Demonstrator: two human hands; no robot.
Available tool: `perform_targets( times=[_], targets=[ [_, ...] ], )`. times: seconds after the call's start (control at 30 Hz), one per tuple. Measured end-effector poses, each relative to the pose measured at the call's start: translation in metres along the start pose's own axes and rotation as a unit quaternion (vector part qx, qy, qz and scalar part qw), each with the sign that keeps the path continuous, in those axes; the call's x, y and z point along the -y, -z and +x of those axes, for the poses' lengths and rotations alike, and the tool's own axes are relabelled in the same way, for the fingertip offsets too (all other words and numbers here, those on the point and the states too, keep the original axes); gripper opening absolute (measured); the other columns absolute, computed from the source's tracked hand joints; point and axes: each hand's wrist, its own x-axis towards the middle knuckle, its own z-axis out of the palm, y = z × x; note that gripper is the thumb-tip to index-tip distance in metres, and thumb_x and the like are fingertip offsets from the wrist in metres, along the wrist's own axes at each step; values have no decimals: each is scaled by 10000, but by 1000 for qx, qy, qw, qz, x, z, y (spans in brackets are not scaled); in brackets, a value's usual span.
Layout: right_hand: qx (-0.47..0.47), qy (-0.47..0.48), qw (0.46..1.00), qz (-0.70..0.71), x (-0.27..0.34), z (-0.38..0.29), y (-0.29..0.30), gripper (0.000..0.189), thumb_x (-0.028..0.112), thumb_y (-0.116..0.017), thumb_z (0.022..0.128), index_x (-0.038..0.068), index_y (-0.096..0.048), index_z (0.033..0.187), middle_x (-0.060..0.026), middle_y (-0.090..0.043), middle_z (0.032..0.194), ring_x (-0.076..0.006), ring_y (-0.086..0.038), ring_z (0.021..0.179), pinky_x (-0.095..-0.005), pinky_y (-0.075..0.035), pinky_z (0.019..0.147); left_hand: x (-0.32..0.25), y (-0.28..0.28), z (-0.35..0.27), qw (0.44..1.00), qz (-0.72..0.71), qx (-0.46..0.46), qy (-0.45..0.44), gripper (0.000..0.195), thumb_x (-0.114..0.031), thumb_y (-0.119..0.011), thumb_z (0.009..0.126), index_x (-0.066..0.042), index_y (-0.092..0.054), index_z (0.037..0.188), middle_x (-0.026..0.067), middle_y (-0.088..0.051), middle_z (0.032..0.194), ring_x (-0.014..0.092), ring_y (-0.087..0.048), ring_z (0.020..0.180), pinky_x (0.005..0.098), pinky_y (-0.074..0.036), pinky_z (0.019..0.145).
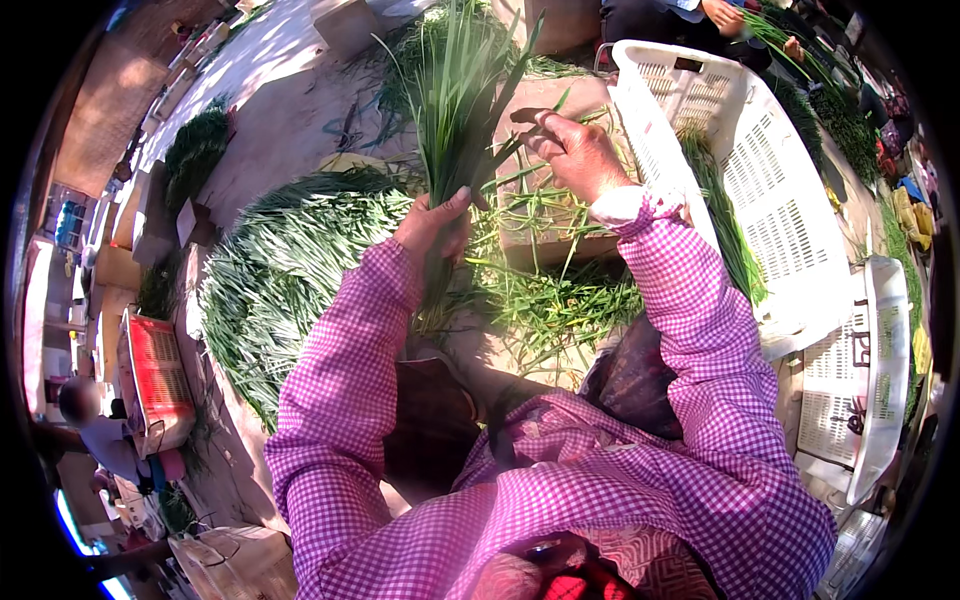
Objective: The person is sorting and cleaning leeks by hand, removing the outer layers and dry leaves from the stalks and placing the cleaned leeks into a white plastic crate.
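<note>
My left hand [439,225] grips a bunch of long flat green leaves [454,112], probably garlic chives, held upright with the tips fanning out away from me. Beside the bunch, my right hand [585,154] has its fingers partly spread near some stray leaves; whether a leaf is pinched between them is unclear. Left of the bunch lies a large heap of the same leaves [300,247]. Under my right hand, loose leaf trimmings lie on a low block [555,97]. More green and yellowish trimmings [562,300] cover the ground in front of my knees.
A white plastic crate [787,225] stands at my right with a leaf bundle [724,217] inside. Behind it is another white crate [832,405]. A red crate [157,367] sits far left. Another person's hand [724,13] holds leaves at the top right.
</note>
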Motion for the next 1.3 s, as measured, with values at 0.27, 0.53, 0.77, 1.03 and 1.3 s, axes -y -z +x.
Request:
perform_targets(
  times=[0.27, 0.53, 0.77, 1.03, 1.3],
  targets=[
    [28, -26, 994, -100, 10, -4, -7, 148, 145, -635, 782, 81, -635, 915, -154, -637, 784, -303, -633, 777, -375, -495, 681, 5, -5, 2, 998, 53, -29, 10, 344, -330, -574, 887, 11, -545, 927, 20, -421, 453, 96, -362, 341, 255, -342, 365],
    [-51, -160, 973, 156, 7, 8, 11, 133, 104, -589, 849, 36, -639, 952, -48, -664, 786, -114, -580, 597, -270, -494, 538, -3, 2, 11, 995, 88, -32, -36, 281, -283, -610, 875, -11, -563, 926, -12, -412, 467, 74, -360, 356, 248, -345, 367],
    [-141, -160, 915, 343, -18, 22, 48, 198, 225, -579, 894, 44, -629, 958, 16, -543, 662, -57, -497, 487, -193, -430, 467, 5, 12, 11, 938, 243, -184, -169, 328, -224, -704, 800, -58, -564, 1045, 35, -566, 692, 122, -536, 573, 272, -444, 533],
    [-69, -124, 941, 307, -5, 18, 47, 199, 240, -598, 888, 50, -649, 859, 27, -534, 656, -60, -548, 487, -197, -420, 438, -17, 33, -1, 652, 662, -363, -73, 300, -273, -555, 842, -195, -510, 1128, 58, -644, 904, 286, -623, 863, 414, -476, 703],
    [-192, -65, 950, 237, -7, 24, 51, 193, 244, -627, 866, 57, -648, 823, 25, -572, 650, -40, -520, 604, -201, -430, 580, -24, 62, -15, 418, 770, -375, -303, 319, -137, -534, 794, -264, -571, 1085, 9, -531, 783, 198, -566, 766, 365, -421, 674]
  ],
)
